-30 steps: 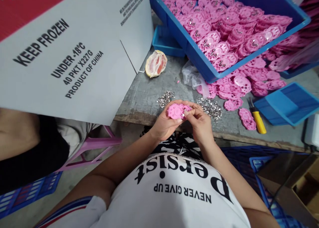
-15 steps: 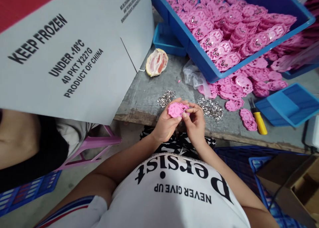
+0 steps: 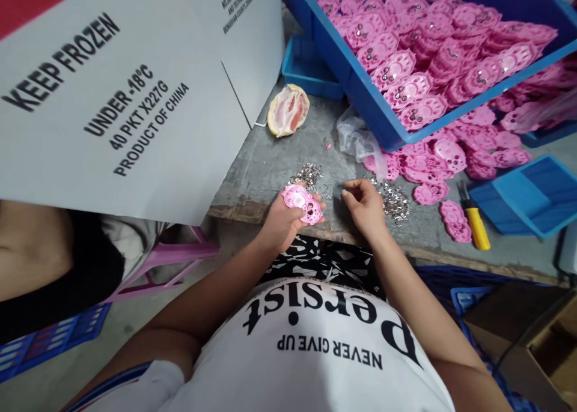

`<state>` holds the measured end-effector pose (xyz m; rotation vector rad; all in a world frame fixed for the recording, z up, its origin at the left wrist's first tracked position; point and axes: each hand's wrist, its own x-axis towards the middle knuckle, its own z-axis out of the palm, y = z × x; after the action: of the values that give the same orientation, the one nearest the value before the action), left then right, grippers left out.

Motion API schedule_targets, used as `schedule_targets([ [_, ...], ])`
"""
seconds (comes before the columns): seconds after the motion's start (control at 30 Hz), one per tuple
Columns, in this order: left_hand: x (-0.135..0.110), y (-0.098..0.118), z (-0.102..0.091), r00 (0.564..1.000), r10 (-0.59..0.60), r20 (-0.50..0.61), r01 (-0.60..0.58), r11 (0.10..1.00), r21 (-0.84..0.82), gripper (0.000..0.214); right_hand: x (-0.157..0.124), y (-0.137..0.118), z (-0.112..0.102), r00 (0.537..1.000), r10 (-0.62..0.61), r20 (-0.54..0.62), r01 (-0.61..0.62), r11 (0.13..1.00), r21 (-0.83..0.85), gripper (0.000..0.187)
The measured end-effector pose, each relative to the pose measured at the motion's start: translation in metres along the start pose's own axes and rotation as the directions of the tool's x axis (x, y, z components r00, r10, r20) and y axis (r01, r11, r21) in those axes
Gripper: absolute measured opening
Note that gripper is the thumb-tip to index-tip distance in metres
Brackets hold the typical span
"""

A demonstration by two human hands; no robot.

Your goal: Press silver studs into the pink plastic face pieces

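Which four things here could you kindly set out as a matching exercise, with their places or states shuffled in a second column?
1. Left hand
2. Right hand
3. Cut fruit
4. Screwdriver

A. Between white carton and plastic bag
B. Between a loose pink part and a blue tray
C. Gripping a pink piece
D. By the metal heap nearer the screwdriver

Pairs: 1-C, 2-D, 3-A, 4-B.

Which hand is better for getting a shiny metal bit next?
Probably the right hand: it's beside a pile of metal bits, while the left hand holds a pink piece. Whether the right hand pinches anything is unclear.
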<state>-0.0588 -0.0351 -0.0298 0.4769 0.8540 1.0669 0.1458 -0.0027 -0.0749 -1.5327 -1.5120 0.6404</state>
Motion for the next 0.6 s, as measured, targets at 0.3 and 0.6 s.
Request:
schedule_targets([
  [0.3, 0.011, -0.001, -0.003, 1.0, 0.027, -0.007, -0.026, 0.999, 0.021, 0.06, -0.002, -0.022, 0.018, 0.955, -0.2, 0.218, 0.283, 0.833, -0.475, 0.01],
  [0.6, 0.007, -0.001, -0.003, 1.0, 0.02, 0.005, -0.02, 1.0, -0.017, 0.051, -0.005, -0.016, 0.016, 0.97, -0.175, 0.172, 0.227, 0.905, -0.359, 0.015],
])
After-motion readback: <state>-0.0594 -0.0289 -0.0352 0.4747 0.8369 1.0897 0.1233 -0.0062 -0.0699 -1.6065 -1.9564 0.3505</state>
